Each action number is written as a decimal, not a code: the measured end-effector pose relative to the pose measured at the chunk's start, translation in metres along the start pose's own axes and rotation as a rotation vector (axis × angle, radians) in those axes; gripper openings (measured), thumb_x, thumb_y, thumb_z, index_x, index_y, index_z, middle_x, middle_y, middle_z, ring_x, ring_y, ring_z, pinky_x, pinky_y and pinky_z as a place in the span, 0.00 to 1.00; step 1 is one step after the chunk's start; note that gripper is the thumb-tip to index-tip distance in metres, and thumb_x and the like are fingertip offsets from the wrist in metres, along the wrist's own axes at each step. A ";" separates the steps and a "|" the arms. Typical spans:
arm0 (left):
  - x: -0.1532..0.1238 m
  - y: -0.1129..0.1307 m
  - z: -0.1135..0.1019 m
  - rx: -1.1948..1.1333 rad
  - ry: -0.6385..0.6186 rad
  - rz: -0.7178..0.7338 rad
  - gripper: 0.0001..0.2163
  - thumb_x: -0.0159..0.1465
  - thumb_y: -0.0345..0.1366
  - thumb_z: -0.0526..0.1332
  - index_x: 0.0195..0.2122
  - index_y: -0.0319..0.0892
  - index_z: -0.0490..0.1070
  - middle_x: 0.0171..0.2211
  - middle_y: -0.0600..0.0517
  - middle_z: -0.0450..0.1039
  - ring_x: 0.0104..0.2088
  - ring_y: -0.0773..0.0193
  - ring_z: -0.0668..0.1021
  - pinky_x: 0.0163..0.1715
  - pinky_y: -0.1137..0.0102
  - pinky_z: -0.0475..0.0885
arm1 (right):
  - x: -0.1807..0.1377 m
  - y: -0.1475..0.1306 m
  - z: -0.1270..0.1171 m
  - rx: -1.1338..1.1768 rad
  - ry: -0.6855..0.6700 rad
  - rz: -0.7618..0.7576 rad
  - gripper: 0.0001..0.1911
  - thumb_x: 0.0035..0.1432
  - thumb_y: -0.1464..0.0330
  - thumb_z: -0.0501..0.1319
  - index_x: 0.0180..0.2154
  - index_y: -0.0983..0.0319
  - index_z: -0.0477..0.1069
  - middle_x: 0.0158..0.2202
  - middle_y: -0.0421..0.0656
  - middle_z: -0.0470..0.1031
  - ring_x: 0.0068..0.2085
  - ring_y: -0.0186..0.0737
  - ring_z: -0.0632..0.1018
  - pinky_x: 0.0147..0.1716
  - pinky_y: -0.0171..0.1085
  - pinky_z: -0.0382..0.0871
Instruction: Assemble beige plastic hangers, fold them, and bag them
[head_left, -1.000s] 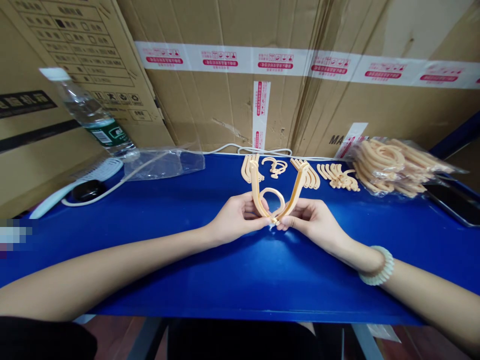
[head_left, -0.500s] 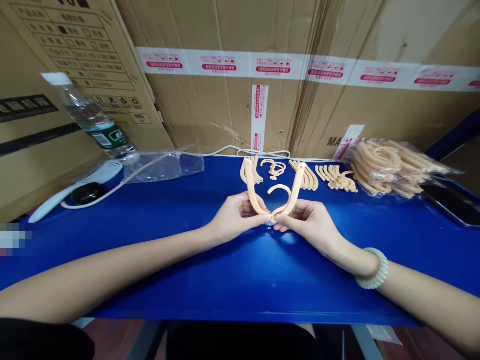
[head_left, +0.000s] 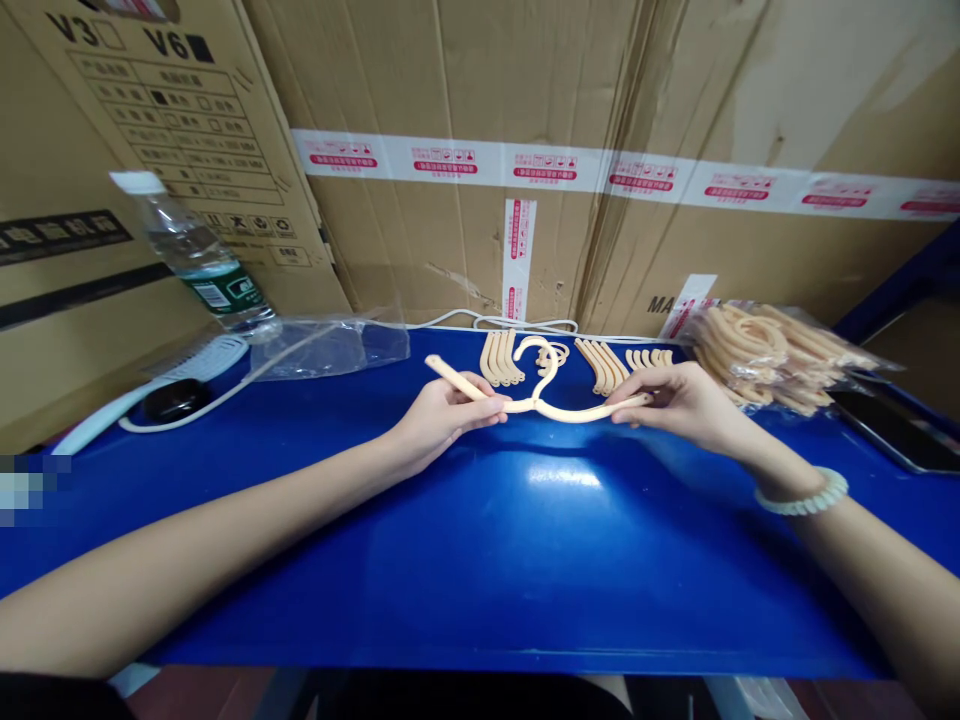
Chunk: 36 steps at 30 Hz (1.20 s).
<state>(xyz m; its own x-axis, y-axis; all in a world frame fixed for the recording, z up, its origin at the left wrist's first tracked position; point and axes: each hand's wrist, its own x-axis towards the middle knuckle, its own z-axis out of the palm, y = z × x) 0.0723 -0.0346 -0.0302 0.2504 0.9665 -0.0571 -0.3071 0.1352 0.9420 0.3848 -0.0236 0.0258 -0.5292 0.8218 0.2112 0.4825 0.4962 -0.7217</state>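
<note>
A cream plastic folding hanger (head_left: 574,414) is held above the blue table (head_left: 480,560), its two arms spread wide and its hook pointing up and away. My left hand (head_left: 446,410) is closed on the left arm, whose end sticks out past the fingers. Near the tip of the right arm, my right hand (head_left: 671,400) pinches it between thumb and fingers. Behind the hanger lie loose curved hanger arms (head_left: 501,358) on the left and more arms (head_left: 600,366) on the right. Several hooks (head_left: 559,355) rest between them, partly hidden by the held hook.
Bagged hanger parts (head_left: 772,350) sit at the right, beside a dark phone (head_left: 900,430). At the left are a water bottle (head_left: 206,260), a hairbrush (head_left: 172,380), a black oval object (head_left: 177,401) and a clear plastic bag (head_left: 330,348). Cardboard boxes (head_left: 420,90) stand along the back.
The hanger's arms have swung from a raised V to a wide spread. My right hand has moved right to the arm's end, and my left hand has shifted slightly left. The view has tilted up.
</note>
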 end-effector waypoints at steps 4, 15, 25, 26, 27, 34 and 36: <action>0.010 0.004 -0.015 0.082 -0.025 0.037 0.16 0.46 0.33 0.78 0.33 0.37 0.75 0.35 0.48 0.82 0.35 0.64 0.83 0.41 0.69 0.77 | -0.002 0.011 -0.018 -0.452 -0.095 -0.136 0.07 0.61 0.63 0.65 0.37 0.60 0.79 0.33 0.43 0.82 0.33 0.42 0.80 0.34 0.38 0.70; 0.012 0.014 -0.038 1.116 -0.440 0.623 0.07 0.65 0.38 0.67 0.33 0.40 0.77 0.30 0.51 0.76 0.32 0.64 0.74 0.33 0.70 0.67 | -0.001 0.010 -0.013 -0.600 -0.311 -0.076 0.05 0.57 0.75 0.64 0.33 0.62 0.79 0.33 0.43 0.79 0.33 0.41 0.79 0.34 0.36 0.67; 0.015 0.000 -0.039 1.250 -0.336 0.817 0.06 0.69 0.35 0.60 0.35 0.41 0.73 0.35 0.49 0.77 0.36 0.62 0.77 0.38 0.68 0.71 | 0.000 0.012 -0.009 -0.618 -0.217 -0.016 0.05 0.55 0.75 0.66 0.31 0.61 0.79 0.31 0.43 0.80 0.31 0.42 0.79 0.33 0.37 0.68; 0.015 -0.001 -0.039 1.262 -0.332 0.836 0.06 0.70 0.35 0.59 0.36 0.41 0.73 0.35 0.48 0.78 0.36 0.61 0.77 0.39 0.68 0.71 | 0.000 0.012 -0.009 -0.621 -0.212 -0.013 0.04 0.55 0.75 0.66 0.31 0.61 0.79 0.31 0.43 0.80 0.30 0.42 0.79 0.32 0.37 0.68; 0.014 -0.001 -0.039 1.275 -0.331 0.853 0.06 0.70 0.34 0.59 0.36 0.41 0.74 0.35 0.48 0.78 0.36 0.61 0.77 0.39 0.68 0.71 | 0.000 0.013 -0.009 -0.626 -0.210 -0.008 0.03 0.55 0.75 0.66 0.31 0.62 0.79 0.30 0.43 0.80 0.30 0.41 0.79 0.32 0.37 0.67; 0.014 -0.004 -0.038 1.375 -0.303 0.923 0.08 0.71 0.32 0.56 0.37 0.40 0.73 0.36 0.47 0.79 0.37 0.59 0.78 0.41 0.65 0.71 | -0.001 0.015 -0.008 -0.682 -0.197 0.045 0.04 0.57 0.75 0.64 0.32 0.63 0.78 0.31 0.43 0.80 0.30 0.41 0.78 0.32 0.36 0.67; 0.014 -0.005 -0.038 1.407 -0.292 0.939 0.07 0.71 0.32 0.56 0.37 0.40 0.73 0.36 0.47 0.79 0.37 0.59 0.78 0.40 0.65 0.70 | -0.001 0.014 -0.006 -0.690 -0.190 0.063 0.04 0.56 0.75 0.64 0.32 0.62 0.78 0.31 0.43 0.80 0.31 0.42 0.79 0.33 0.36 0.67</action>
<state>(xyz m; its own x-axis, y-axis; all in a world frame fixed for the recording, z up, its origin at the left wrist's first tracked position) 0.0423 -0.0131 -0.0483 0.6650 0.5058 0.5494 0.5056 -0.8464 0.1673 0.3965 -0.0160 0.0200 -0.5683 0.8226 0.0191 0.8139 0.5653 -0.1342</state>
